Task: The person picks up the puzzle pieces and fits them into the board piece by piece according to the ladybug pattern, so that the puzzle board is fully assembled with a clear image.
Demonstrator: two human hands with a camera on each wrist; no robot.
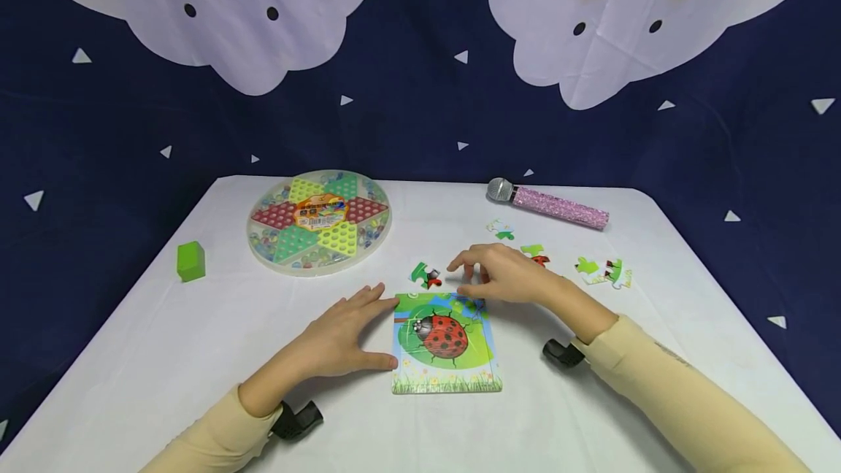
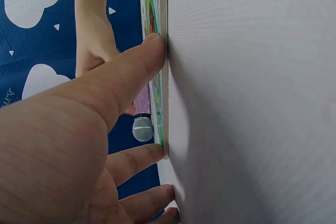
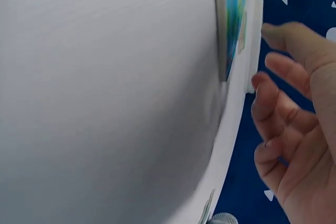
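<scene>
A flat ladybug picture board (image 1: pixel 444 374) lies on the white table. My left hand (image 1: pixel 335 336) rests at its left side; thumb and index finger, spread and fairly straight, touch the edge in the left wrist view. Over the board's top right corner hovers my right hand (image 1: pixel 504 273). Its fingers are loosely bent, with nothing between them in the right wrist view (image 3: pixel 294 114). Just beyond the board's top edge is a green, red and black jigsaw piece (image 1: pixel 427 276), left of the right fingertips. Another piece (image 1: pixel 534 250) is partly hidden behind the right hand.
More jigsaw pieces (image 1: pixel 616 274) lie to the right, and a pale one (image 1: pixel 501 228) farther back. A pink glittery microphone (image 1: pixel 558 208) is at the back right. A round Chinese checkers set (image 1: pixel 296 243) with marbles sits back left, near a green block (image 1: pixel 190 261).
</scene>
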